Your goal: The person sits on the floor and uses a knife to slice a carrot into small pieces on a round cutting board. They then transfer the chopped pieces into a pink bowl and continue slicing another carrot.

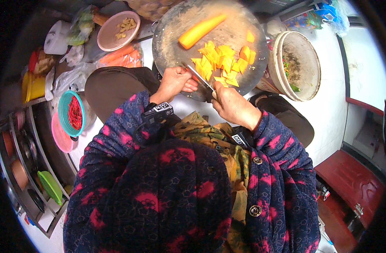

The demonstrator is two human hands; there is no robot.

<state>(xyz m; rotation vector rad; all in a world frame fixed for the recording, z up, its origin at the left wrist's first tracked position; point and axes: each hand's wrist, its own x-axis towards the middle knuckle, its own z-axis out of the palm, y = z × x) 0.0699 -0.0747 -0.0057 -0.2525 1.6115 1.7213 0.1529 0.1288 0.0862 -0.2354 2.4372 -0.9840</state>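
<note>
A knife (201, 78) is gripped in my right hand (232, 102), its blade angled up and left over the near edge of a round wooden chopping board (177, 25). My left hand (175, 81) is beside the blade's far end, fingers curled. A small orange-red bit shows by its fingertips; whether they hold it is unclear. Just beyond the blade lies a pile of flat-cut orange vegetable pieces (223, 57), apparently carrot. A peeled length of carrot (201, 31) rests farther back on the board. Thicker carrot chunks (246, 55) sit right of the pile.
A white bucket (302, 68) with scraps inside stands right of the board. On the left are a pink bowl of ginger-like pieces (118, 31), bagged carrots (122, 57) and a teal basket (62, 114) of red chillies (75, 114). A metal rack (31, 126) stands lower left.
</note>
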